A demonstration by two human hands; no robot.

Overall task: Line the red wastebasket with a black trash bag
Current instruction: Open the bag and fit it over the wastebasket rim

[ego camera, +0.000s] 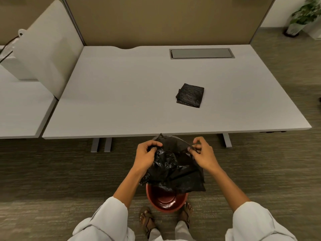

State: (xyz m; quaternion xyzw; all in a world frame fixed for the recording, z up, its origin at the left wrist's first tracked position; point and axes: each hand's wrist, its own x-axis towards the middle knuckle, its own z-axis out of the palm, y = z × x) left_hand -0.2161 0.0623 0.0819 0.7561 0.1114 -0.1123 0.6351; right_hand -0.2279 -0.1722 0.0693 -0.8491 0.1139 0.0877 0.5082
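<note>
The black trash bag [172, 169] is hanging in the air, bunched up and crinkly, right above the red wastebasket [165, 202] on the floor. It looks very thin, soft and light, so it will probably flop and fold any way it is pulled. It may also be slippery and could tear if tugged hard. The best place to hold it looks like the top edge, where the opening is.

The left hand [145, 154] is pinching shut on the top of the bag. The right hand [202, 153] is pinching the other side of the top edge with its fingertips. The two hands are pulling the edge apart a little.

The wastebasket is sitting between the person's feet. Its inside is bare and shiny.

Farther out, a folded stack of bags [190, 95] is lying on the table [121, 94], well apart from the hands.
</note>
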